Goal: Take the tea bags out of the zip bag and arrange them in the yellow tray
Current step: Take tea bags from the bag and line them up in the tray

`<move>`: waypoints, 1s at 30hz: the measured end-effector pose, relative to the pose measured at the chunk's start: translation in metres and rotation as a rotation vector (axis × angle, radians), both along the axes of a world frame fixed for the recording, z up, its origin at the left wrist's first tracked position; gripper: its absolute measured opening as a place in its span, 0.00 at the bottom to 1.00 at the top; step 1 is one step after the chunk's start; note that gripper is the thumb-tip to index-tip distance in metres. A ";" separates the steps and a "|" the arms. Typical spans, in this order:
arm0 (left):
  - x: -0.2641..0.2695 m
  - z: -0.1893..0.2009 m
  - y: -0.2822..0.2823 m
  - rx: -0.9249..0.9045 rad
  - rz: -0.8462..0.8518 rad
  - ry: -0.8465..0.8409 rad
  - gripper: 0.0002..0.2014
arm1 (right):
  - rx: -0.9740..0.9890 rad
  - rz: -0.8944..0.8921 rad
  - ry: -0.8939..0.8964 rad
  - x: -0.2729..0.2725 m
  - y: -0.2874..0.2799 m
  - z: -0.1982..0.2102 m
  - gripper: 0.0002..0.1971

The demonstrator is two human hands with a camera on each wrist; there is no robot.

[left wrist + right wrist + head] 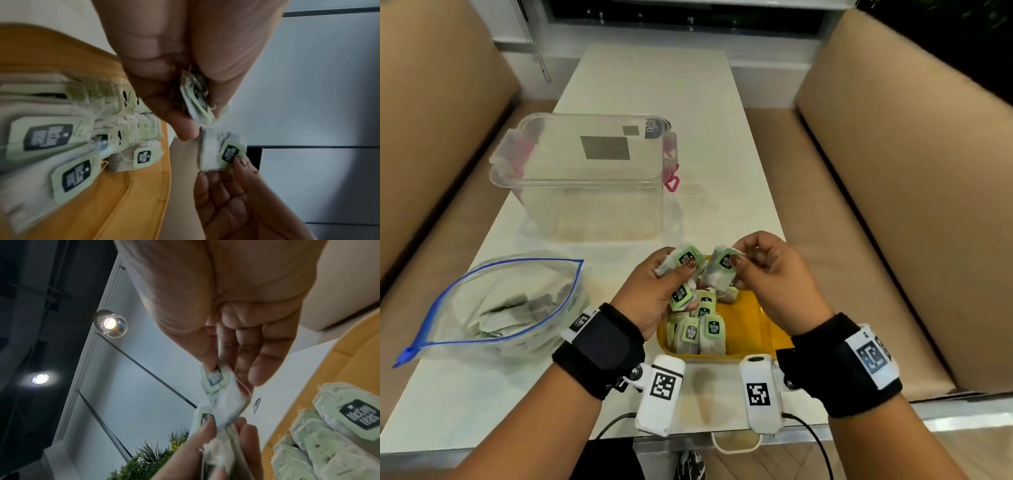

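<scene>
Rows of tea bags [700,330] already fill the yellow tray's [748,329] left side; left hand [654,291] grips several, right hand [774,274] pinches one above it; more remain in the zip bag [493,305] left of it

At lower centre of the frame, the left hand [654,291] grips a small bunch of tea bags [681,270] while the right hand [774,274] pinches a single tea bag [719,270] just beside it, both above the yellow tray [750,329], where more bags stand in rows at its left side. The zip bag [496,305] lies open at lower left, still holding bags. A clear plastic container [585,178] sits above it, left of centre, on the white table [654,85].
</scene>
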State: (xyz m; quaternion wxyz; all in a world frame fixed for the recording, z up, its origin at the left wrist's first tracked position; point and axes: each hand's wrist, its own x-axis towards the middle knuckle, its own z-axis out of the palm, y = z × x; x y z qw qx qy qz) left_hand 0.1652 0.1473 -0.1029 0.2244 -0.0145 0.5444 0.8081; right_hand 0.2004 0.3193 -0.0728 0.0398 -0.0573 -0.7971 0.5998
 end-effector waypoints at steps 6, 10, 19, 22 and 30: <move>0.007 -0.003 0.004 -0.038 -0.023 0.061 0.04 | -0.160 0.018 -0.002 0.005 0.005 0.005 0.06; 0.010 0.003 0.003 0.016 -0.063 0.041 0.04 | -0.186 0.039 0.025 0.005 0.004 0.008 0.06; 0.007 0.003 -0.006 -0.028 -0.046 0.127 0.14 | -0.174 0.024 -0.023 0.000 -0.003 0.005 0.05; 0.006 0.004 -0.012 -0.132 -0.023 0.217 0.10 | -0.060 -0.011 -0.030 0.002 0.001 0.002 0.04; 0.007 0.011 -0.019 -0.241 -0.062 0.333 0.12 | -0.052 0.067 0.008 0.010 0.006 0.005 0.10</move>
